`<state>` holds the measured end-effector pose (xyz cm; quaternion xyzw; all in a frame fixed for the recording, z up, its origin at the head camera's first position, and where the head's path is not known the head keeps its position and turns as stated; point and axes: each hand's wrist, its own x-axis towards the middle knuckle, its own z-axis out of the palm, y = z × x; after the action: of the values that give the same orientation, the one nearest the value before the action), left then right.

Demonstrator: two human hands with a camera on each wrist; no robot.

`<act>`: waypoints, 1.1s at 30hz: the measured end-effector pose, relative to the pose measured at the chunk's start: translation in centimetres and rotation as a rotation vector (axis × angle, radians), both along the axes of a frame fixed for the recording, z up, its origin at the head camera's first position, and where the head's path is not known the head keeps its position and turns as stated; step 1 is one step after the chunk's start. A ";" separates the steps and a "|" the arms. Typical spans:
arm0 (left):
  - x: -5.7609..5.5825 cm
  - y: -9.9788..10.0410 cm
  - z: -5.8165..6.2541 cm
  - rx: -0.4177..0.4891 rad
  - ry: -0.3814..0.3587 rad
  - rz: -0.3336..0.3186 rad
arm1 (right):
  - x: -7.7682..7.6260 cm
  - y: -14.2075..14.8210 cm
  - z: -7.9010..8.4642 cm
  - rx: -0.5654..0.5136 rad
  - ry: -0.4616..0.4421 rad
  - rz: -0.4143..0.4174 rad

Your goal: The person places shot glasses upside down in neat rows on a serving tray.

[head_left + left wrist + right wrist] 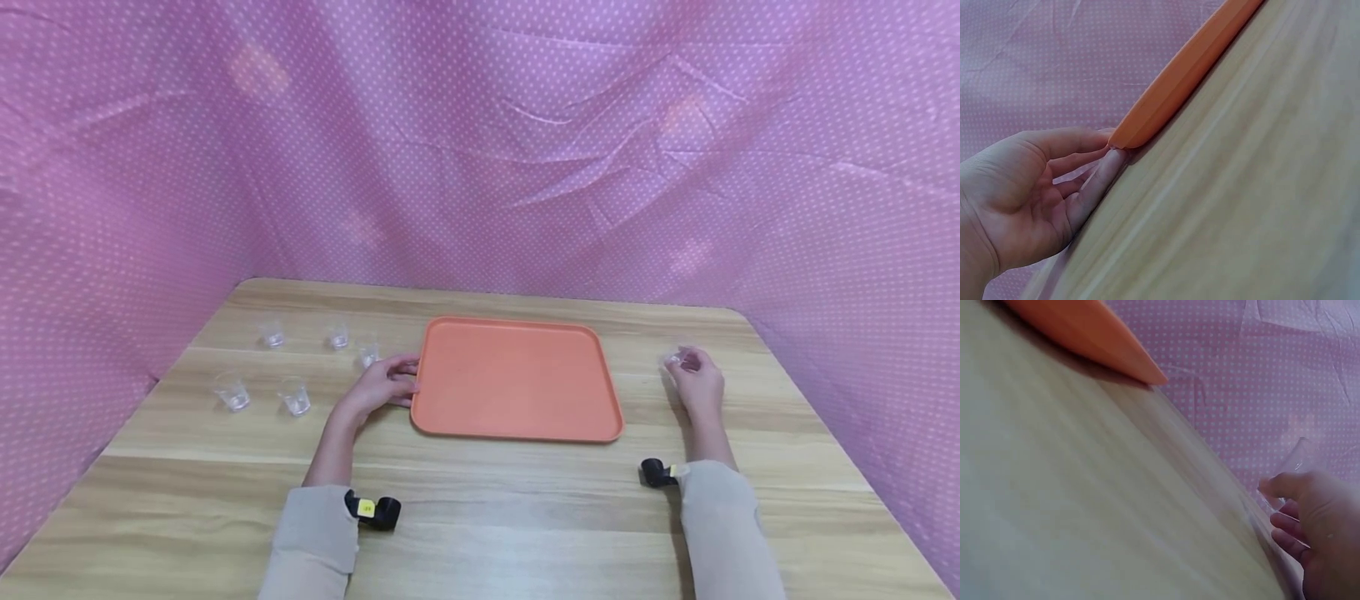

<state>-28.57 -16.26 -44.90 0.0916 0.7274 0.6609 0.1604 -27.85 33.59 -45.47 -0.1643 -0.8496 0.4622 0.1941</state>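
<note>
On wood-grain worktop (510,517), pinches left edge of orange tray (517,383) with nearer left hand (377,386), long axis crosswise between hands, and holds clear cup (672,358) in right hand (701,388), well apart to tray's right.

Creased pink-purple, white-dotted fabric (480,167) is hanging beyond the right hand (699,388); a pale wood-grain worktop (517,508) is stretching beneath it.

Dotted cloth (480,150) behind wooden table (517,508)
</note>
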 end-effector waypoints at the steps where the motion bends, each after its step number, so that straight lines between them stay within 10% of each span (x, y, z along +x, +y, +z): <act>1: 0.0 0.0 0.0 -0.001 0.001 0.001 | 0.0 -0.2 0.1 -0.010 0.014 0.009; 33: 0.2 -0.1 0.0 0.007 0.004 0.001 | 0.1 -6.5 3.9 -0.090 0.064 0.367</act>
<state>-28.39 -16.32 -44.91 0.0930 0.7254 0.6634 0.1585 -27.73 27.07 -41.57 -0.0003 -0.8372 0.5322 0.1262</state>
